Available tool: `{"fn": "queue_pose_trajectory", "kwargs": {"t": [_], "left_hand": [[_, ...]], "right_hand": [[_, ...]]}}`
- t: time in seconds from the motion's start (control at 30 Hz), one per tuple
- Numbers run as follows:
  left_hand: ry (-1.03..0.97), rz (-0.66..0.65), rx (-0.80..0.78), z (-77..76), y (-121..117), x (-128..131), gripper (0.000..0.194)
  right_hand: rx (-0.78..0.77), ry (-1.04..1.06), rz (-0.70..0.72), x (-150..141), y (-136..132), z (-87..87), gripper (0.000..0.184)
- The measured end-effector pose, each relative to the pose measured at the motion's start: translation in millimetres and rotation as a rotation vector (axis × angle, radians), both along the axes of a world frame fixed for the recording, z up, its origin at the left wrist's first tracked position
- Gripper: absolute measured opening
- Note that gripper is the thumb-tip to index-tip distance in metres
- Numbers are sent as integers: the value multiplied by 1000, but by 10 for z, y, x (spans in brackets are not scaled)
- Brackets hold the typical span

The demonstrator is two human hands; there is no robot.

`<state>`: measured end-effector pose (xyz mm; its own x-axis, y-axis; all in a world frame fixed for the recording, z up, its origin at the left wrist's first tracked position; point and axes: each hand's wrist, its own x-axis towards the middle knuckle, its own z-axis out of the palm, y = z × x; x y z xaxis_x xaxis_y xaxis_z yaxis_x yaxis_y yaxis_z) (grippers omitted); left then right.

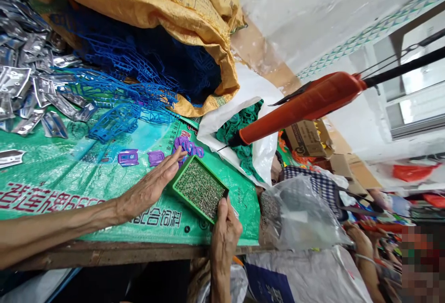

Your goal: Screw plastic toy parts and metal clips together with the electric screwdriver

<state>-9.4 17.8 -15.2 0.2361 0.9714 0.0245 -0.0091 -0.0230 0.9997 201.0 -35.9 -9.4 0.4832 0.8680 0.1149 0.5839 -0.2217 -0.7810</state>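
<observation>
A green rectangular box (181, 196) full of small metal screws (201, 187) sits near the front of the table. My right hand (225, 226) grips its right corner, thumb on the rim beside a small black piece (225, 193). My left hand (149, 192) is open at the box's left end, fingers stretched out together; whether it touches the box is unclear. Just beyond its fingertips lies a cluster of purple plastic parts (189, 147). Two more flat purple pieces, one a rectangular plate (128, 157), lie to the left.
An orange electric screwdriver (299, 106) hangs over the right side. Behind are blue plastic frames (114, 122), a yellow woven sack (208, 53) and a white bag of green parts (239, 127). Shiny metal pieces (52, 94) are heaped left. Another person's arm (363, 252) shows at right.
</observation>
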Motion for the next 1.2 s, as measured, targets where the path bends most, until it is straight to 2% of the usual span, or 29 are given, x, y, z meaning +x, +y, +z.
{"fn": "queue_pose_trajectory", "kwargs": {"t": [0.1,0.2,0.3,0.37,0.5,0.63,0.73,0.87,1.03,1.13,1.2], "left_hand": [[-100,-24,6,-1,25,-25,70],[-173,10,-9,3,66,-52,71],[-164,8,-22,7,93,-71,77],[-158,1,-45,3,103,-80,80],[-170,87,-43,-4,126,-94,79],[-152,69,-67,53,141,-97,80],[-179,127,-76,92,149,-92,81],[-112,63,-93,71,145,-96,79],[-147,98,-76,40,138,-106,78],[-142,60,-114,49,125,-95,78],[-164,92,-111,53,123,-87,79]], "right_hand": [[-11,2,15,-29,-7,22,79],[-3,14,-14,-73,19,58,85],[1,36,-9,-128,56,73,91],[-15,45,21,-152,67,65,90],[6,42,-11,-161,59,32,86],[2,24,50,-163,66,29,81],[19,1,17,-163,79,40,81],[-19,13,69,-174,66,34,81],[-7,-3,27,-167,39,49,88],[-34,1,63,-159,34,66,85],[-22,-5,47,-152,34,69,85]]}}
